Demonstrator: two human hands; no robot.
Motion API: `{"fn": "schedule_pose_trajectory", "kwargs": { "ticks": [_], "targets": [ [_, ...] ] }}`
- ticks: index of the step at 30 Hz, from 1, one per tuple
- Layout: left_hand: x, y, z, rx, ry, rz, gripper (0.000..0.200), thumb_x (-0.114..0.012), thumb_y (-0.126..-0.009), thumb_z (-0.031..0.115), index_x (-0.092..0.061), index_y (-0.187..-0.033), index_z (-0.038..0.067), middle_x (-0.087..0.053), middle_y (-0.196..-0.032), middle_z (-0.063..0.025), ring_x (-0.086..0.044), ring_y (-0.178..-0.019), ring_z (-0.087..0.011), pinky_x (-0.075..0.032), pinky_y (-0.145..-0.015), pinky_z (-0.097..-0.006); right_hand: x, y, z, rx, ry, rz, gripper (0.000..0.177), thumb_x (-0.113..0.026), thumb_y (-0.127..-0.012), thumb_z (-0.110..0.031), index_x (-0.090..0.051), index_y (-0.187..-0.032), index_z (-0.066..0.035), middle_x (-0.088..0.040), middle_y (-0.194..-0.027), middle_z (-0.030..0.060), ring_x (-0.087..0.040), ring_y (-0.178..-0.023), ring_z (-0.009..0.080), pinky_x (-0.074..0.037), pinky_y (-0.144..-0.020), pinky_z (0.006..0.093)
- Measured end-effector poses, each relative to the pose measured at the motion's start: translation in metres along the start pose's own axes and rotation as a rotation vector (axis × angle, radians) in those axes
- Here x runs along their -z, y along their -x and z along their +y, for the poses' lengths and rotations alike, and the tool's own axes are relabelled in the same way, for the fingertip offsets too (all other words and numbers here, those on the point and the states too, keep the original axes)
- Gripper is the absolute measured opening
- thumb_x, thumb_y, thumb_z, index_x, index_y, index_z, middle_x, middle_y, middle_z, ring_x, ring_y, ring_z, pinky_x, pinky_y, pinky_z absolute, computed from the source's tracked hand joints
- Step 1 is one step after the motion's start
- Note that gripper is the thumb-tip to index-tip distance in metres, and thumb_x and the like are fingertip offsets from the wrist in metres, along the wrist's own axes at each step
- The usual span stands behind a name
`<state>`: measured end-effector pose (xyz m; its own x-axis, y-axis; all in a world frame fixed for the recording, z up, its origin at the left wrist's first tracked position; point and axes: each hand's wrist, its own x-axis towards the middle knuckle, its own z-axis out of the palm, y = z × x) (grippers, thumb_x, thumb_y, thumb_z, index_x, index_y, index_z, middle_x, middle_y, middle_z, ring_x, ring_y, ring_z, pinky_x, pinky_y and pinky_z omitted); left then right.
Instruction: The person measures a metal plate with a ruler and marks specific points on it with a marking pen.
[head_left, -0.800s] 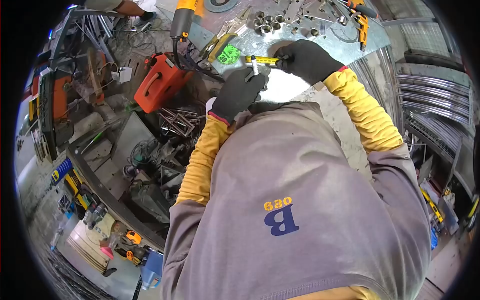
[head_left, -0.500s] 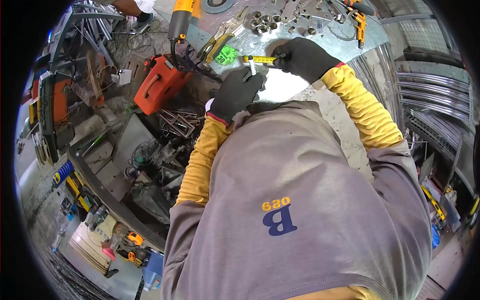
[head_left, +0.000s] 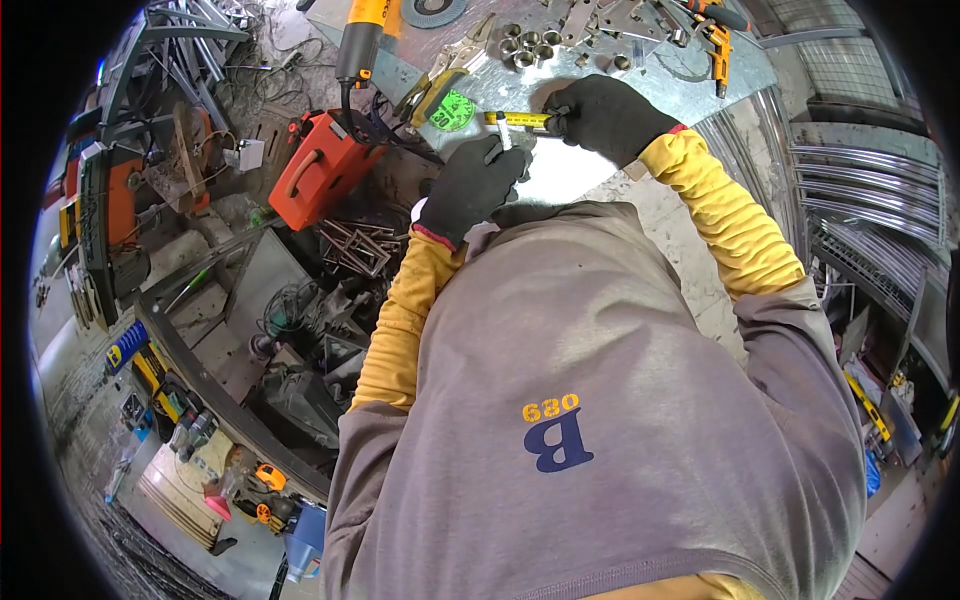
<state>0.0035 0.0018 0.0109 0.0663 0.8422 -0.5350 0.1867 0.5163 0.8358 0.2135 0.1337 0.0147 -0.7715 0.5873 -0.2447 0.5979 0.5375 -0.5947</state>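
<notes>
My left hand, in a black glove, is closed around a white marker that points up and away from me. My right hand, also gloved in black, pinches the end of a yellow tape measure blade. That blade stretches left across the metal sheet to just beyond the marker. The glove hides whatever else the right fingers hold. A round green disc with dark print lies left of the blade, beside locking pliers.
Several short pipe pieces, a flap disc, an angle grinder and an orange clamp lie on the bench. An orange machine stands at left on the floor. Steel tubes are stacked at right.
A person's leg and foot at the upper left have gone out of view. Both my hands, the marker and the tape blade stay nearly still.
</notes>
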Motion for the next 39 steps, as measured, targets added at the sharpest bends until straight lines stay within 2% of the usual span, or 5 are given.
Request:
{"fn": "schedule_pose_trajectory", "kwargs": {
  "ticks": [9, 14, 22, 27, 39],
  "targets": [
    [0.003, -0.001, -0.003, 0.022, -0.004, -0.014, 0.036, -0.064, -0.101, 0.030, -0.073, -0.109, -0.004, -0.074, -0.087, -0.0078, -0.065, -0.069, -0.0119, -0.053, -0.064, -0.0299, 0.001, -0.002, -0.003, -0.050, 0.016, -0.037, 0.023, -0.068, -0.096, -0.024, -0.077, -0.112, -0.010, -0.074, -0.083, 0.0126, -0.072, -0.074, 0.0280, -0.057, -0.070, 0.0406],
    [0.010, 0.005, -0.013, -0.341, 0.196, 0.096, 0.026, -0.057, -0.107, 0.019, -0.071, -0.110, -0.003, -0.075, -0.094, -0.0074, -0.070, -0.078, -0.0130, -0.056, -0.069, -0.0286, -0.004, 0.000, 0.003, 0.043, 0.095, 0.064, 0.027, -0.069, -0.093, -0.025, -0.077, -0.114, -0.009, -0.075, -0.095, 0.0170, -0.072, -0.082, 0.0338, -0.058, -0.075, 0.0439],
    [0.010, -0.004, -0.015, -0.370, 0.309, 0.214, 0.034, -0.056, -0.112, 0.021, -0.072, -0.118, -0.008, -0.079, -0.101, -0.0150, -0.076, -0.089, -0.0193, -0.058, -0.074, -0.0321, 0.004, -0.001, -0.007, -0.060, 0.034, -0.044, 0.028, -0.071, -0.091, -0.023, -0.077, -0.114, -0.010, -0.075, -0.091, 0.0163, -0.072, -0.083, 0.0346, -0.058, -0.076, 0.0447],
    [0.004, -0.008, -0.007, -0.290, 0.242, 0.276, 0.018, -0.073, -0.098, 0.019, -0.075, -0.091, 0.002, -0.067, -0.070, 0.0015, -0.055, -0.056, -0.0049, -0.042, -0.049, -0.0267, -0.004, -0.001, 0.003, 0.001, 0.091, 0.021, 0.026, -0.072, -0.090, -0.022, -0.077, -0.112, -0.010, -0.075, -0.092, 0.0158, -0.073, -0.085, 0.0348, -0.058, -0.076, 0.0444],
    [0.001, -0.004, 0.013, -0.192, 0.055, 0.257, 0.034, -0.077, -0.098, 0.027, -0.068, -0.076, 0.003, -0.063, -0.061, -0.0004, -0.055, -0.051, -0.0080, -0.043, -0.049, -0.0303, -0.009, -0.003, 0.008, 0.020, 0.106, 0.055, 0.023, -0.071, -0.089, -0.021, -0.078, -0.109, -0.011, -0.075, -0.097, 0.0148, -0.072, -0.091, 0.0356, -0.058, -0.080, 0.0442]
  ]
}}
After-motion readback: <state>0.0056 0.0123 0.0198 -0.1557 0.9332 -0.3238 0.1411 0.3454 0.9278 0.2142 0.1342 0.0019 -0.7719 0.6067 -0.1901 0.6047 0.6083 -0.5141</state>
